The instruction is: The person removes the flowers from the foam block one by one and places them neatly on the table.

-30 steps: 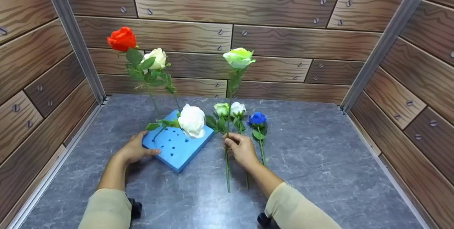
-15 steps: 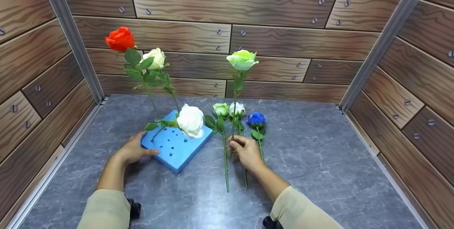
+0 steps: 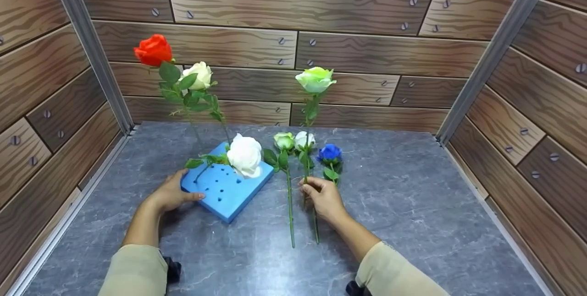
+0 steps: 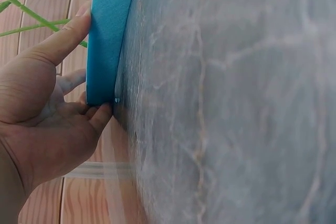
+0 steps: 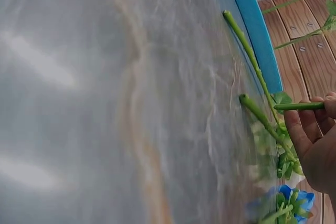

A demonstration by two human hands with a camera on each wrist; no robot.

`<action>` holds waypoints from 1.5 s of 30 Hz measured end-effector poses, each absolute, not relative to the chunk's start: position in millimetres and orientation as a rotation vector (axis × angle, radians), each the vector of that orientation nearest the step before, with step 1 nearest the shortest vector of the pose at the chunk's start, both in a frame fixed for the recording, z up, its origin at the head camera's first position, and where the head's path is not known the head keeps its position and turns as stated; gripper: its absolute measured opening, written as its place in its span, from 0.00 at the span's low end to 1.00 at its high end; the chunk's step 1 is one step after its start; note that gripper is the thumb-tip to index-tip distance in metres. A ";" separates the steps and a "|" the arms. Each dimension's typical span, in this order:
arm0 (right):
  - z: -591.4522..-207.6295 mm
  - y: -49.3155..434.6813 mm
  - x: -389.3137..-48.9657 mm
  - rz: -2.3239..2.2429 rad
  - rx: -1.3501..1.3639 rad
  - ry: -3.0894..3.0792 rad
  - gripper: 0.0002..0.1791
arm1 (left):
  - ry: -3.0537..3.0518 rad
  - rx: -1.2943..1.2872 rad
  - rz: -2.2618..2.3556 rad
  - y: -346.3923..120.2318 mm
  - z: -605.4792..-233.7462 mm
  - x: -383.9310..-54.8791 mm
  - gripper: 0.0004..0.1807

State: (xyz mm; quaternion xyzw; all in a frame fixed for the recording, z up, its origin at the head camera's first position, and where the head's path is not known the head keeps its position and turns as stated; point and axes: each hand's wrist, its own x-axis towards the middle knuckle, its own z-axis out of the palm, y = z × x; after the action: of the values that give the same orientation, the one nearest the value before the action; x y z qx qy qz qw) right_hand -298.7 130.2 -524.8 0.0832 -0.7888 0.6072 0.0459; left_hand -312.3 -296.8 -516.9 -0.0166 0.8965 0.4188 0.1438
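My left hand (image 3: pixel 172 193) grips the left corner of a blue foam block (image 3: pixel 228 208) pierced with several holes. In the left wrist view the thumb lies on the block's top and other fingers are at its lower edge. Three artificial roses stand in the block: a red rose (image 3: pixel 153 50), a cream rose (image 3: pixel 198 76) and a leaning white rose (image 3: pixel 245 155). To the block's right, my right hand (image 3: pixel 326 199) pinches the stem of a yellow-green rose (image 3: pixel 315 79), held upright. Its cut stem end (image 5: pixel 286 107) pokes out past the fingertips in the right wrist view.
Beside and behind the right hand, a pale green rose (image 3: pixel 284 140), a smaller white rose (image 3: pixel 304 140) and a blue rose (image 3: pixel 329 152) lie on the grey marbled table (image 3: pixel 403 222). Wood-patterned walls (image 3: pixel 357 53) enclose the back and sides.
My right hand has moved a little to the right, carrying the upright yellow-green rose away from the block. The left hand keeps its hold on the foam block.
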 end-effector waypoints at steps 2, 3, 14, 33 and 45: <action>-526.3 134.0 -298.6 1.848 0.270 -2.419 0.10 | 2.575 -0.053 1.212 -296.6 -516.8 -311.3 0.67; -526.9 135.8 -298.3 1.846 0.270 -2.426 0.10 | 2.573 -0.053 1.214 -296.7 -516.5 -310.7 0.67; -526.0 153.0 -292.7 1.805 0.198 -2.426 0.09 | 2.573 -0.045 1.210 -296.8 -516.2 -310.4 0.67; -522.0 195.9 -274.5 1.875 0.165 -2.485 0.12 | 2.582 -0.030 1.202 -297.5 -516.4 -312.2 0.67; -522.4 232.3 -266.0 2.014 0.241 -2.532 0.17 | 2.570 -0.026 1.216 -296.9 -514.5 -309.3 0.67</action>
State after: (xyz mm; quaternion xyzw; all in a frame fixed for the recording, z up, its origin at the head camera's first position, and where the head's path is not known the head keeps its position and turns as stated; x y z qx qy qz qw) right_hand -266.0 232.3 -522.4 0.0743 -0.7795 0.6199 -0.0515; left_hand -309.3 -296.9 -514.5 -0.0090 0.8938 0.4230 0.1488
